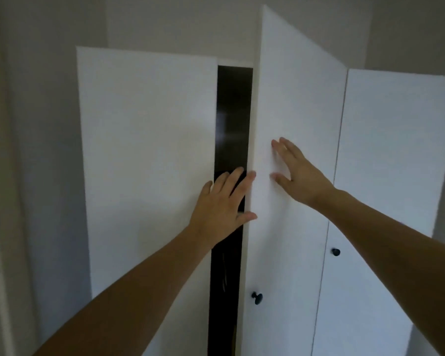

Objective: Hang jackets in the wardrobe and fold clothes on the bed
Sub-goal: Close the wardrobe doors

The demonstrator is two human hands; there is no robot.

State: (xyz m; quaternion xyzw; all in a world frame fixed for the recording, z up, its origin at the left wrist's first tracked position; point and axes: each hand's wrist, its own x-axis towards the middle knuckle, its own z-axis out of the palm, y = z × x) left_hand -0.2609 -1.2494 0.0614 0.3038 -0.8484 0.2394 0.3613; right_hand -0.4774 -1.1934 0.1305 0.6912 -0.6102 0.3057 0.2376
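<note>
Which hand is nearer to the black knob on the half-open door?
Left. The left hand is at the door's free edge, above the black knob. The right hand rests higher on the door's face, farther away.

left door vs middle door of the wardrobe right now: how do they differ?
The middle door stands swung outward, its edge toward the camera; the left door lies nearly flat against the frame. The right hand rests flat and open on the middle door; the left hand spans the dark gap beside the left door. A black knob shows on the middle door, none on the left. Both are plain white.
</note>
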